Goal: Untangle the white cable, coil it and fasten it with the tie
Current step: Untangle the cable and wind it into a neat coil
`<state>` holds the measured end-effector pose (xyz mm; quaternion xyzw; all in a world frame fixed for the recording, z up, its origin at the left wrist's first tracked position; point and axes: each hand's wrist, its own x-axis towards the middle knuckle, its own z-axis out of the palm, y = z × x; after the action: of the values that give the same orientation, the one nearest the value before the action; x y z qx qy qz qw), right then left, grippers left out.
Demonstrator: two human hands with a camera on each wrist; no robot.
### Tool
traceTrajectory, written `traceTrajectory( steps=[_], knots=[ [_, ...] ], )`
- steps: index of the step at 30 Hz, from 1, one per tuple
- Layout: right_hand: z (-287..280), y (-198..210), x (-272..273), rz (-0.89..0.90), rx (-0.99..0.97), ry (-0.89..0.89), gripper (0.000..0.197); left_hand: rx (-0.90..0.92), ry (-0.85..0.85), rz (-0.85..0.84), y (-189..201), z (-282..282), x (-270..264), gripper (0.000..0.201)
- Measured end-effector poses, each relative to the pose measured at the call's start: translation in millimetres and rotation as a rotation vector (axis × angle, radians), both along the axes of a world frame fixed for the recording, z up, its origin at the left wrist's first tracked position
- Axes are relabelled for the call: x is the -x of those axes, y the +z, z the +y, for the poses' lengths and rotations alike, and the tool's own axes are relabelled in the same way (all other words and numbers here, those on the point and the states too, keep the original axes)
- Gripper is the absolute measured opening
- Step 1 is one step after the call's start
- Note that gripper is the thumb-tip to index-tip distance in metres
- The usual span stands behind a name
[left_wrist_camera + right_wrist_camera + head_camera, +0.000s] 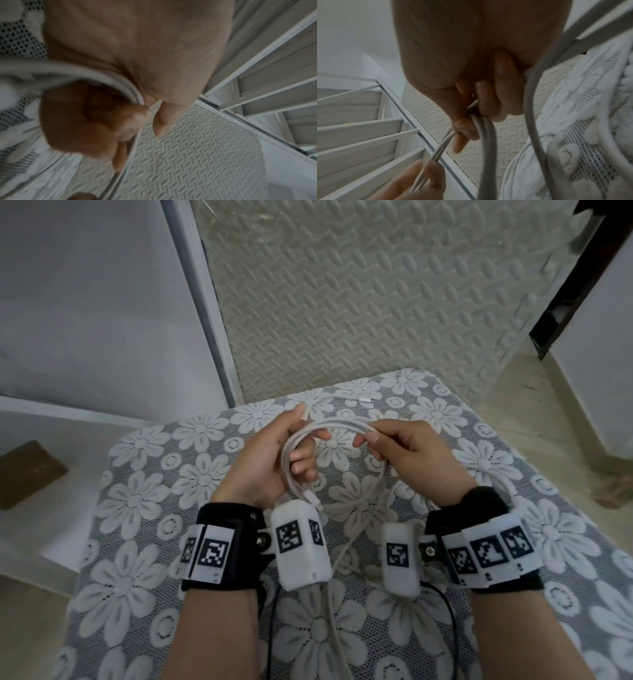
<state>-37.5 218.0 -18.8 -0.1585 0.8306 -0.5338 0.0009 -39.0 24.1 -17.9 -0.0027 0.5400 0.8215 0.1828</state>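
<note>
Mid-coil: left hand (pixel 263 460) grips white cable (pixel 337 426) loops, right hand (pixel 400 445) pinches them. Next: wrap remaining slack, find tie.

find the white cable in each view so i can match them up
Head: white cable at centre, coiled between both hands.
Left wrist: blurred band at centre left, under the palm.
Right wrist: strands at centre, below curled fingers.
Shared landmark: embossed floor mat.
</note>
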Motion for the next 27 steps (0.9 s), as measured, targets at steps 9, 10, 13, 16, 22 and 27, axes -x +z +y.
traceTrajectory(
  steps=[9, 10, 13, 16, 22, 27],
  knots=[
    [-3, 4, -5, 0.005, -0.048, 0.074, 0.022, 0.322, -0.09, 0.155, -3, 5, -2, 0.036],
    [-2, 4, -5, 0.008, -0.042, 0.07, 0.022, 0.315, -0.077, 0.157, -3, 5, -1, 0.036],
    [-1, 4, -3, 0.001, -0.016, 0.047, 0.014, 0.256, -0.031, 0.165, -1, 2, -1, 0.037],
    [0, 4, -3, -0.017, 0.056, 0.004, 0.014, 0.206, 0.035, 0.169, 0, -2, -1, 0.038],
    [0, 5, -4, -0.02, 0.125, -0.059, 0.016, 0.172, 0.156, 0.185, -2, -5, 1, 0.038],
    [2, 2, -1, -0.031, 0.147, -0.142, 0.012, 0.101, 0.27, 0.192, -3, -7, 1, 0.037]
  ],
)
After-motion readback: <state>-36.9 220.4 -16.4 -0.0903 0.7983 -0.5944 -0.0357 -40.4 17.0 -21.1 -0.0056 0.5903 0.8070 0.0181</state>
